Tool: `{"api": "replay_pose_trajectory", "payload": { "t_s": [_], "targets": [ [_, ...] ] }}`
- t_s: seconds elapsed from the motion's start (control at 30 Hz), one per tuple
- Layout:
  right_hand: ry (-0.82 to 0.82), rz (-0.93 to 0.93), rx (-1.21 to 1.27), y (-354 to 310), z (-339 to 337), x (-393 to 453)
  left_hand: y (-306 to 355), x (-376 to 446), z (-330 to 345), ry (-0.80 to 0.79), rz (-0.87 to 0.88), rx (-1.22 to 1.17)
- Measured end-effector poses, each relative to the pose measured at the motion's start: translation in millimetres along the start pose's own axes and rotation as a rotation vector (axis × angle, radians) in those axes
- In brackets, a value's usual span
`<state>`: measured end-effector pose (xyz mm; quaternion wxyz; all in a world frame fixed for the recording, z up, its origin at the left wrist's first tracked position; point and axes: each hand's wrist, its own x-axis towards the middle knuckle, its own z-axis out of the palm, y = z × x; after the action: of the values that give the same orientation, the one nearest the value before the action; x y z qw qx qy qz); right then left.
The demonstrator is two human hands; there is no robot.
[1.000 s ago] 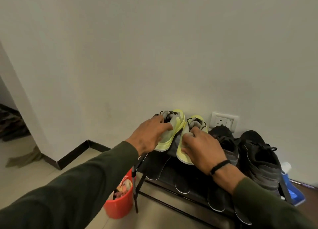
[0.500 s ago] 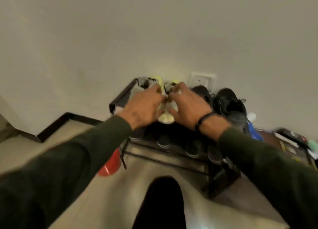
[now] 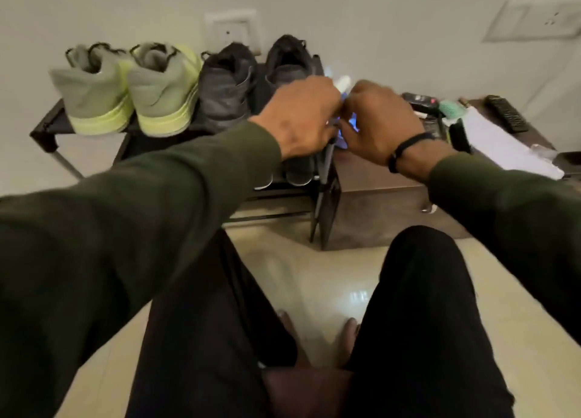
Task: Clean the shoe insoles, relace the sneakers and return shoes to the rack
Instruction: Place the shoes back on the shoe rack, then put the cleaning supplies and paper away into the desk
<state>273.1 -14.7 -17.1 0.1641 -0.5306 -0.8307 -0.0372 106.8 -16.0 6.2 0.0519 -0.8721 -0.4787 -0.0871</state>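
Your two hands meet at the right end of the shoe rack (image 3: 47, 128). Your left hand (image 3: 301, 119) and right hand (image 3: 377, 125) both have their fingers curled toward a blurred blue object (image 3: 342, 134) between them (whether either one grips it, I cannot tell). On the rack's top shelf, heels toward you, stand two lime-green sneakers (image 3: 129, 90), then two black sneakers (image 3: 251, 81) just beside them. A dark low table (image 3: 377, 191) stands against the rack's right side.
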Motion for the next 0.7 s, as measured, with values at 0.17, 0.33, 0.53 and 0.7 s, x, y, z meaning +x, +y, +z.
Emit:
{"api": "replay_pose_trajectory", "payload": {
  "t_s": [0.17,0.33,0.53,0.7],
  "targets": [
    [-0.023,0.101,-0.006,55,-9,-39,55,27,25,-0.039,0.05,-0.09],
    [-0.032,0.207,-0.025,103,-10,-75,95,51,50,-0.096,0.117,-0.099],
    [-0.122,0.413,-0.032,170,30,-125,136,72,95,-0.212,0.139,-0.125],
    [-0.284,0.625,0.007,218,100,-175,157,82,142,-0.353,0.167,-0.137]
  ]
}}
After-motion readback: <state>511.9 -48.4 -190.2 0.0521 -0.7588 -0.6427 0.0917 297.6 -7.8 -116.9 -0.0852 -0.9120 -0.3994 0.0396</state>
